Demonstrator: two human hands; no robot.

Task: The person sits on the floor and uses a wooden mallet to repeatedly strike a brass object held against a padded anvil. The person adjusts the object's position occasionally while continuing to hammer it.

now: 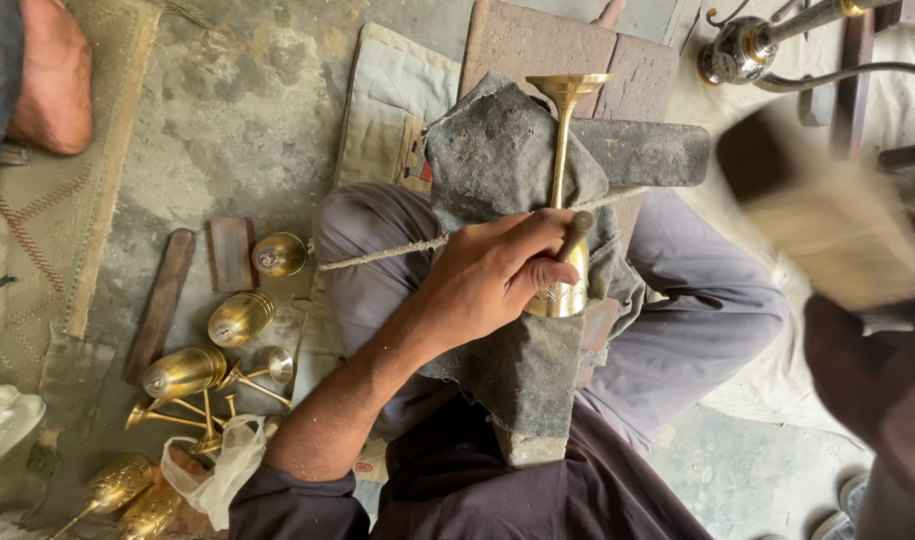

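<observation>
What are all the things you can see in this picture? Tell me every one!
brass goblet: one, gold, lying on the grey cloth over the lap
punch tool: one, dark, pressed on the goblet
grey cloth: one, dirty grey, draped over a block on the lap
cord: one, pale, stretched across cloth and goblet
wooden mallet: one, tan, blurred, at the right
loose brass cups and stems: several, gold, on the floor at the left
wooden strips: two, brown, beside the brass cups
plastic bag: one, clear, bottom left
another person's foot: one, top left
left hand: grips the punch tool
right hand: blurred, swinging the mallet
</observation>
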